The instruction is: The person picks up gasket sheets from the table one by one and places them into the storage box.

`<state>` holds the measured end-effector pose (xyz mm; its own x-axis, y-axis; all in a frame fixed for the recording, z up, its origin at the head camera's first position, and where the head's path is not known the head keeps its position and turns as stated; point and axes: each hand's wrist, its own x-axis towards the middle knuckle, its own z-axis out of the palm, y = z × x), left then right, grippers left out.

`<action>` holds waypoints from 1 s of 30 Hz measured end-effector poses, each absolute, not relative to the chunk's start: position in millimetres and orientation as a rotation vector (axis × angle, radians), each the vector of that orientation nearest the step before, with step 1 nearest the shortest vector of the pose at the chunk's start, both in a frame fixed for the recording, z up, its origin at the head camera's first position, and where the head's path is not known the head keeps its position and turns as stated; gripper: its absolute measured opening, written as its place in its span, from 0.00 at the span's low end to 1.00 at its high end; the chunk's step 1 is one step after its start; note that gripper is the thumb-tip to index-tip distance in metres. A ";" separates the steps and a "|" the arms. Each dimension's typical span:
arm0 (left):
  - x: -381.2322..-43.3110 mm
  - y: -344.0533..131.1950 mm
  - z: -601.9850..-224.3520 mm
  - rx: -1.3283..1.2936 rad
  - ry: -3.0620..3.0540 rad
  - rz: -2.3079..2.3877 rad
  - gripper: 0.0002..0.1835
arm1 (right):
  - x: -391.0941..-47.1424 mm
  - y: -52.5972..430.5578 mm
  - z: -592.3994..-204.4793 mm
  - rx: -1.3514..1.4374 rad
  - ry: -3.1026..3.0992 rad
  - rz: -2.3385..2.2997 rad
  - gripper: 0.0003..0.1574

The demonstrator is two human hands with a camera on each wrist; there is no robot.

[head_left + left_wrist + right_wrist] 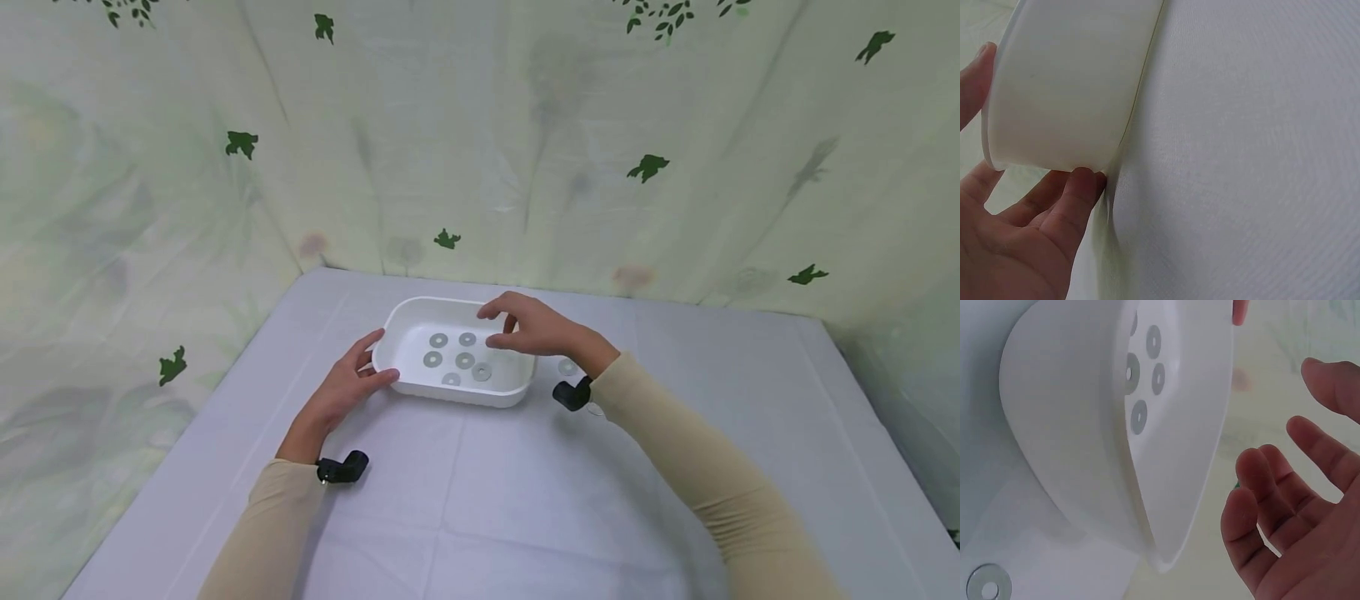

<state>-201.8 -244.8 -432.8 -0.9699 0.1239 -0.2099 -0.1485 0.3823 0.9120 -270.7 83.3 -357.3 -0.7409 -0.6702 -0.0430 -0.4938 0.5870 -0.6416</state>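
Observation:
A white oblong tray (450,396) with rounded corners lies on the table, several flat grey washers (459,361) spread over its floor. At its left end my left hand (347,389) grips the rim, thumb near the front corner and fingers round the end; in the left wrist view the fingertips meet the tray wall (1066,81). Over the tray's right part hovers my right hand (536,327), thumb and fingers apart, with nothing between them. The right wrist view shows this hand (1310,512) loosely curved and apart from the tray (1066,425).
Another washer (562,367) lies on the white-covered table (450,500) right of the tray, and a faint round thing (595,409) is partly hidden below the right wrist. Leaf-printed sheeting (480,150) hangs behind the table and along its sides.

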 end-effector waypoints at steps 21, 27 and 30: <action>-200.1 -245.1 -430.0 -0.025 2.415 1.600 0.49 | -262.7 193.1 -362.8 -0.784 2.768 -0.874 0.22; -200.4 -245.9 -431.4 -0.019 2.408 1.612 0.49 | -262.5 205.4 -375.6 -0.704 2.741 -0.834 0.22; -200.7 -245.8 -432.0 -0.009 2.402 1.621 0.49 | -262.1 206.0 -384.1 -0.690 2.721 -0.829 0.23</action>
<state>-200.7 -245.8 -432.0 -0.9705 0.1295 -0.2033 -0.1401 0.3834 0.9129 -262.1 206.0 -384.1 -0.8672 -0.4936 -0.0664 -0.3727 0.7317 -0.5707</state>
